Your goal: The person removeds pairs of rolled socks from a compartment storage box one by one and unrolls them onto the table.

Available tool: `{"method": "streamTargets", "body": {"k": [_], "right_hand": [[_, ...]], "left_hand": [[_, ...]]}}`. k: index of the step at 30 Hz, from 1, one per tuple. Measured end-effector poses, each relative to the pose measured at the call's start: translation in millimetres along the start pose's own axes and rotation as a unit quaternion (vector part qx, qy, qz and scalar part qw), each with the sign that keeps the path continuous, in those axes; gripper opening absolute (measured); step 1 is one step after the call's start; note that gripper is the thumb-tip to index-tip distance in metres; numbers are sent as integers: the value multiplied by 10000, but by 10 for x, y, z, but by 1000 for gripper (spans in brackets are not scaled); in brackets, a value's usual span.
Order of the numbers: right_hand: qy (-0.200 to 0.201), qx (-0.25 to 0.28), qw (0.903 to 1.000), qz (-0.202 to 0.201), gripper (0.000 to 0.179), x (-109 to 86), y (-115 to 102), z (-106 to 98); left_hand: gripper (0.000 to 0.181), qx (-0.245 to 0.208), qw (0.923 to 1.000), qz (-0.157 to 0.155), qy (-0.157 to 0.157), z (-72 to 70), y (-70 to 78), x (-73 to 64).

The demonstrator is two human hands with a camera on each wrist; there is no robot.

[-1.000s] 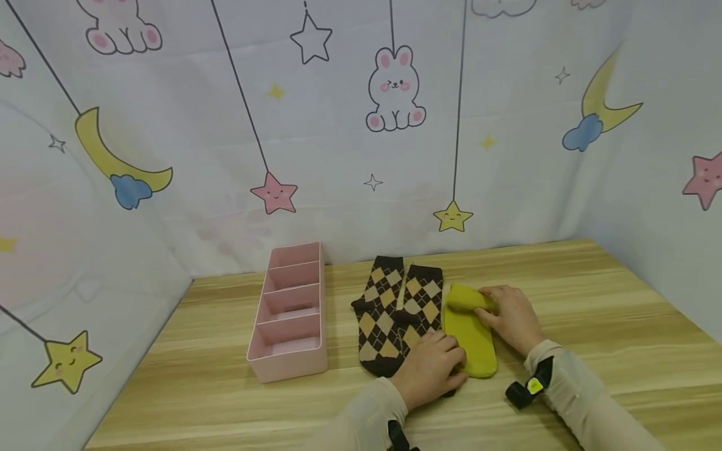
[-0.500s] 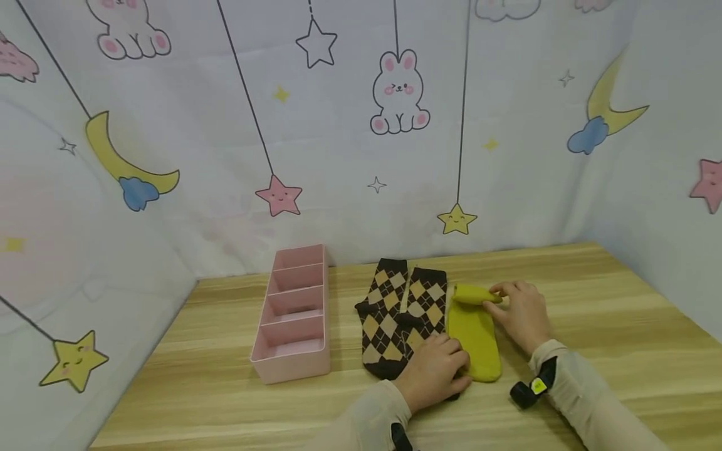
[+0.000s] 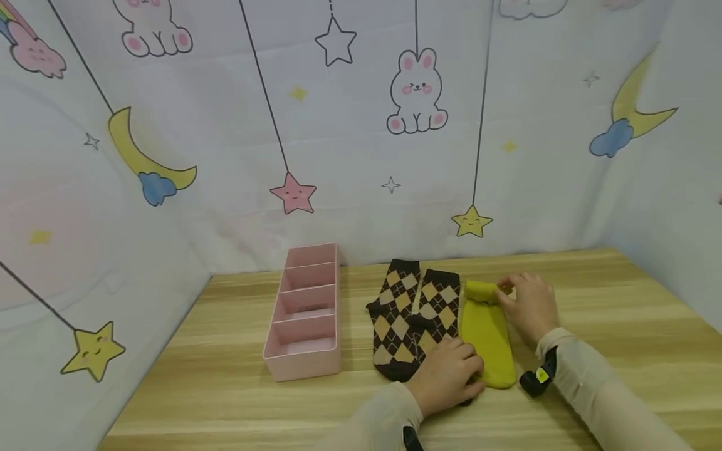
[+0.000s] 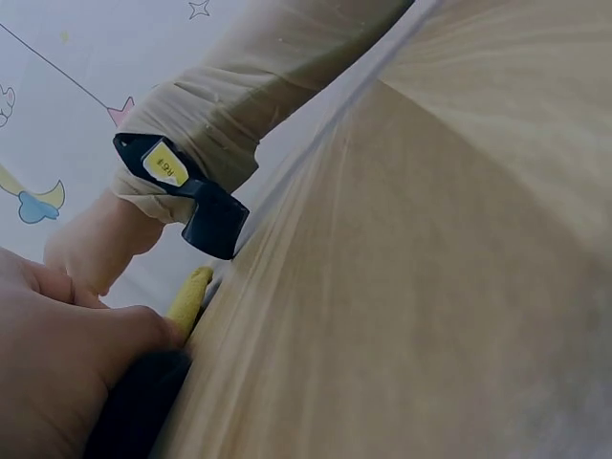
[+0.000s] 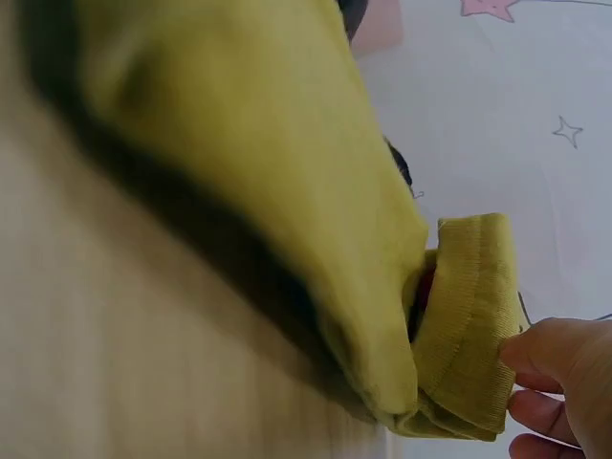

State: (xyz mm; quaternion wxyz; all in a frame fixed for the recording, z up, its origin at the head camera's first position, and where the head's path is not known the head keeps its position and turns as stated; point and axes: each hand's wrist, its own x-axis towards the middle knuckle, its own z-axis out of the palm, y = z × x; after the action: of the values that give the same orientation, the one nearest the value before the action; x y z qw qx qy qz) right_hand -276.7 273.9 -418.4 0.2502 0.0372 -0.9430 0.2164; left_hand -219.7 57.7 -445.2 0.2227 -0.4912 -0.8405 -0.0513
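A yellow sock (image 3: 486, 347) lies flat on the table, its cuff (image 3: 481, 292) folded over at the far end. My right hand (image 3: 530, 305) pinches the right end of that cuff between thumb and fingers; in the right wrist view the fold (image 5: 467, 325) stands up at the thumb tip. My left hand (image 3: 447, 376) rests over the toe end of the nearer argyle sock (image 3: 439, 307), fingertips at the yellow sock's left edge. In the left wrist view its thumb touches the yellow edge (image 4: 191, 298). Another brown-and-tan argyle sock (image 3: 393, 326) lies to the left.
A pink box (image 3: 301, 366) with several compartments stands left of the socks on the wood-grain table (image 3: 214, 376). Behind rises a white printed cloth (image 3: 361, 232). A black wrist strap (image 3: 538, 379) sits on the right sleeve.
My right hand has drawn the folded yellow cuff straighter, its fingers now at the right end. The left hand stays on the socks. The head view has shifted slightly.
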Motion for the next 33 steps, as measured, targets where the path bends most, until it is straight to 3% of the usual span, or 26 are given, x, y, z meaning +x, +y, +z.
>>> {"method": "streamTargets", "body": {"k": [19, 26, 33], "right_hand": [[-771, -441, 9956, -314, 20, 131, 43, -11], [-1345, -678, 9880, -328, 35, 183, 47, 25], [-1501, -1068, 9808, -639, 40, 255, 97, 103]], "left_hand": [[13, 102, 9998, 143, 51, -5, 14, 3], [13, 172, 9995, 171, 184, 16, 9, -5], [12, 198, 9995, 176, 176, 12, 2, 0]]}}
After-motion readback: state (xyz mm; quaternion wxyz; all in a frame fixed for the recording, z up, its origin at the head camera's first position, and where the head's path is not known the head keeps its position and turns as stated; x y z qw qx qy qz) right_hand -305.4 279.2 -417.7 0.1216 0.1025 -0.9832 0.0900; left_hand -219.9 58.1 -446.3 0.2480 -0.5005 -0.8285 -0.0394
